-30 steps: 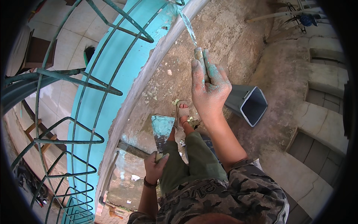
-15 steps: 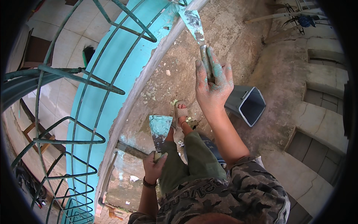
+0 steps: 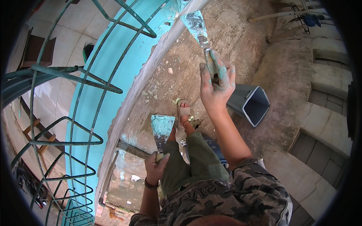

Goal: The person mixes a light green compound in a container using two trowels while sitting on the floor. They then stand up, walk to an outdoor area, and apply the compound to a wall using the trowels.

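Observation:
My right hand [image 3: 218, 83], speckled with turquoise, is closed around the handle of a putty knife [image 3: 197, 28]. That blade carries turquoise smears and lies close to the pale edge of the turquoise wall top [image 3: 147, 62]; whether it touches cannot be made out. Lower and to the left, my left hand [image 3: 155, 167] grips the short handle of a wider scraper [image 3: 163, 128]. A thick layer of light turquoise paste covers the upper part of its blade, which is held upright above my legs.
Bent green metal bars [image 3: 68, 143] run along the left over the wall top. A grey bin [image 3: 254, 105] lies to the right of my right forearm. A pale wall with recesses [image 3: 316, 154] stands at far right. Chips dot the stained concrete floor [image 3: 233, 34].
My right hand and its putty knife have shifted very slightly right and down. The bars and wall top sit slightly farther left in view. My left hand has barely moved.

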`<state>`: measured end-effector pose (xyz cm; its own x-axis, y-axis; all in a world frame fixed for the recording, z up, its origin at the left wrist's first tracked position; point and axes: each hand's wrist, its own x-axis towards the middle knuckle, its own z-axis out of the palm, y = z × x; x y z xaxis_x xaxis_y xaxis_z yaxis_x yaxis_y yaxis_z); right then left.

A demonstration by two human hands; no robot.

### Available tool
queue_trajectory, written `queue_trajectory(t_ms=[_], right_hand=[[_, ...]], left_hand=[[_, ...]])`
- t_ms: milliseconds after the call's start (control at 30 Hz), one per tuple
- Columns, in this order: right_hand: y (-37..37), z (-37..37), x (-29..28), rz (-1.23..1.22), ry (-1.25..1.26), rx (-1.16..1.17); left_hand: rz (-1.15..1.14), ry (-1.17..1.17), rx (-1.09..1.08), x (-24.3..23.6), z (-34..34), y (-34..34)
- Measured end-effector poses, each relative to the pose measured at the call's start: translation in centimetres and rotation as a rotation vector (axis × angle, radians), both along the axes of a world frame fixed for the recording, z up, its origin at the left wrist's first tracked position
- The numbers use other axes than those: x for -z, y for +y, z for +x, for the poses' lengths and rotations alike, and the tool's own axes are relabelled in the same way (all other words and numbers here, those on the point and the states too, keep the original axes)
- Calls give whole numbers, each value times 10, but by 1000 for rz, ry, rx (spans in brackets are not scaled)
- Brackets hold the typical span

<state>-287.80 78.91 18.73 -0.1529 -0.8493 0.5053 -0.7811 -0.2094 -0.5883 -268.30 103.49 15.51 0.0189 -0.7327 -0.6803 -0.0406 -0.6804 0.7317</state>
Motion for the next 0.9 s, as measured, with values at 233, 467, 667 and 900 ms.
queue_trajectory(t_ms=[233, 467, 667, 900], right_hand=[[12, 17, -1, 207, -273, -77], [24, 50, 24, 231, -180, -49], [40, 64, 26, 322, -179, -66], [55, 40, 12, 466, -431, -89]], left_hand=[[31, 32, -27, 3, -4, 3], [60, 4, 0, 4, -6, 6], [-4, -37, 21, 18, -3, 18], [40, 10, 8, 10, -7, 8]])
